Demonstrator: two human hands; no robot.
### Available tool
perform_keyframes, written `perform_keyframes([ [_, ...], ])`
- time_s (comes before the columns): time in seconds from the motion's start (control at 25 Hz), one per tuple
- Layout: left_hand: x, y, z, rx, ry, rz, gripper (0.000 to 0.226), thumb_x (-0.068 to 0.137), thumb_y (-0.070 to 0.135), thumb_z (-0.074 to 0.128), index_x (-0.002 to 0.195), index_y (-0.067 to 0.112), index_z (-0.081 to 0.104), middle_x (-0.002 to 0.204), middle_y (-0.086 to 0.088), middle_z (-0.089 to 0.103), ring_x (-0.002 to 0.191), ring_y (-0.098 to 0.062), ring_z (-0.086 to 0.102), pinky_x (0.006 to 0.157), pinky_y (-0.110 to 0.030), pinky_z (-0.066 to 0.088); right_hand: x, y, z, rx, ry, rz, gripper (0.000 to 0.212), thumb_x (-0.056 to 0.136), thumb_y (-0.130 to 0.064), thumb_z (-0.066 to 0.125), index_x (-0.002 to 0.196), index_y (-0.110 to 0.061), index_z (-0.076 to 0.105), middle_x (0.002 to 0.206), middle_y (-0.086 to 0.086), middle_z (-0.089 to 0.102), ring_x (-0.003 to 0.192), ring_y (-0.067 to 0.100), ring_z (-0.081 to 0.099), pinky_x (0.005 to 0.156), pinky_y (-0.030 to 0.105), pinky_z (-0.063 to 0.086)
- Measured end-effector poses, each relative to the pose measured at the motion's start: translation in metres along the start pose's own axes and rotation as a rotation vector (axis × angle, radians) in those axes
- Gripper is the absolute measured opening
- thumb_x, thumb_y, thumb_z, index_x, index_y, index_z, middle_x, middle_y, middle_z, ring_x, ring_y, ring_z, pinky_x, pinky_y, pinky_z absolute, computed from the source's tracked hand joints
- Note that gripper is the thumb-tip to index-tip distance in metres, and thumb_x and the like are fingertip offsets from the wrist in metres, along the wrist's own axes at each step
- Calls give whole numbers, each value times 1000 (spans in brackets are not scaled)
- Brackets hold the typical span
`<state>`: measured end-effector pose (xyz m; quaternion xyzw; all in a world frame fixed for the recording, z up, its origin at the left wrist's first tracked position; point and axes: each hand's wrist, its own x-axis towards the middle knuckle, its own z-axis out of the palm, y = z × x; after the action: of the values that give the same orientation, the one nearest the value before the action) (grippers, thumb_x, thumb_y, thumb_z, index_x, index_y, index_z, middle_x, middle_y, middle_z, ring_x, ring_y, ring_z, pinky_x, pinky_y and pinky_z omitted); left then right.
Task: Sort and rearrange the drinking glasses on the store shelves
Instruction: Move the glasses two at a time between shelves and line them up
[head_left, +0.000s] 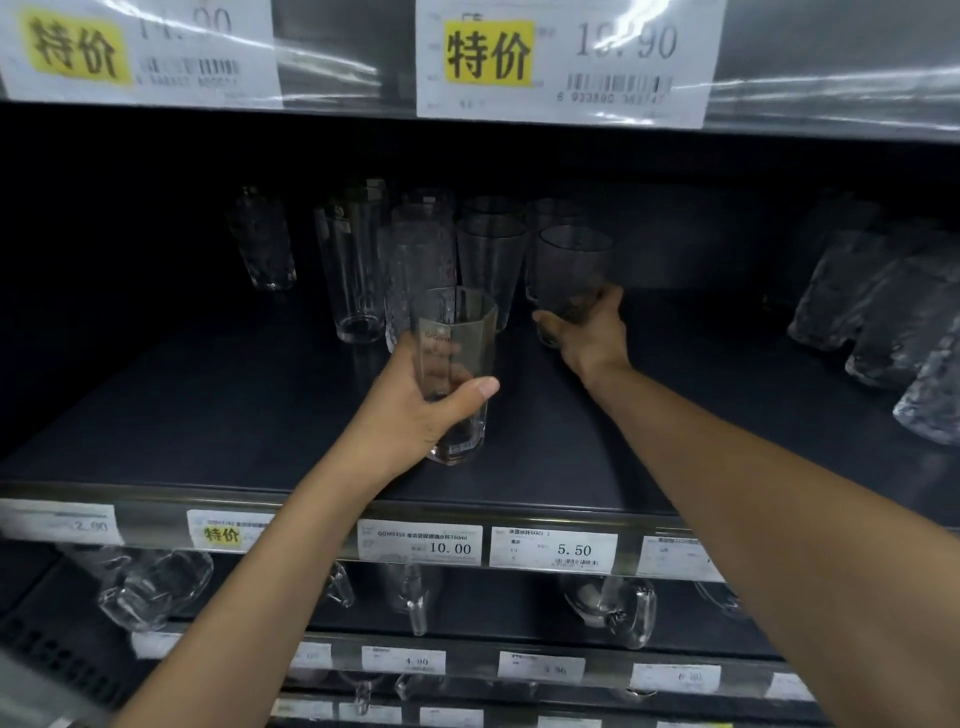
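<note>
I judge sorting midway: my left hand (415, 410) grips a faceted glass (457, 322), my right hand (592, 338) grips a grey tumbler (571, 265), and the far glasses (358, 270) are unsorted.

2 hands, 1 glass each: left hand (415, 405) faceted glass (457, 338), right hand (587, 332) smoky tumbler (571, 265). Behind hands: about 8 upright glasses (353, 270), exact count unclear. Right of right hand: at least 4 textured glasses (883, 322). Below hands: 5 price tags (420, 541).
</note>
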<state>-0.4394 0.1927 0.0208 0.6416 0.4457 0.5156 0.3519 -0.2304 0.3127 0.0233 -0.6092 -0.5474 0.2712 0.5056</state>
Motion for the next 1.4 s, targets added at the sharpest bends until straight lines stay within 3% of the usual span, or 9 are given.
perform_keyframes([
  [0.12,1,-1,1,-13,14,9,60,60,57,76,108,29,53,97,8,66,92,-6,68,83,-30,57,5,-1,5,-61,26,14,77,81,-41,80,137,-15,34,135,9,54,124,26,52,109,39,42],
  [0.28,1,-2,1,-28,19,9,57,62,53,78,108,30,53,96,8,67,89,-4,68,80,-26,56,5,-2,5,-133,52,-26,81,82,-43,78,146,-16,36,143,12,45,131,28,44,113,45,36],
  [0.44,2,-3,1,-26,19,17,51,67,45,77,109,28,53,97,7,68,91,-7,68,83,-29,56,5,-1,2,-89,37,-6,84,81,-41,79,146,-13,34,142,10,52,129,27,50,111,43,40],
  [0.76,1,-3,1,-30,26,14,54,58,58,75,100,34,51,80,20,69,84,-2,68,76,-26,53,4,0,3,-80,46,-15,67,85,-40,77,136,-12,43,133,9,60,122,25,57,105,40,46],
  [1.08,2,-6,1,-16,18,39,57,60,59,75,102,28,52,88,7,69,87,-9,69,80,-31,56,5,2,3,-61,30,-22,64,88,-40,73,140,-13,47,133,7,62,123,24,57,104,36,47],
  [1.4,0,-1,0,-5,-4,26,58,62,59,73,103,25,52,87,7,68,81,-2,67,72,-19,50,8,4,5,-71,26,-10,63,88,-42,72,139,-13,48,131,8,63,120,24,59,100,32,48],
])
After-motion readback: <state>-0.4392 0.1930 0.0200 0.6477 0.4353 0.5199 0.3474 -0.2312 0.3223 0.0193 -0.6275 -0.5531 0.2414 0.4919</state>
